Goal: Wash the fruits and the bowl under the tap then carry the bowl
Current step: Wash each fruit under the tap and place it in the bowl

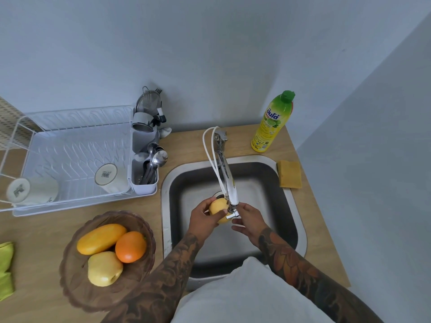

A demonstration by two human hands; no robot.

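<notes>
Left hand (205,217) grips yellow fruit (218,209) over sink (300,229), under tap (229,183); right hand (248,221) fingers relaxed, touching tap lever (231,216). Bowl (70,276) at counter's front edge.

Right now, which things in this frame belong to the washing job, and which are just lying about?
In the job: yellow round fruit gripped by left hand; right hand at chrome tap; steel sink; brown ridged bowl holding mango, orange, yellow apple.

Lying about: white wire dish rack, green-capped detergent bottle, yellow sponge, green cloth.
</notes>
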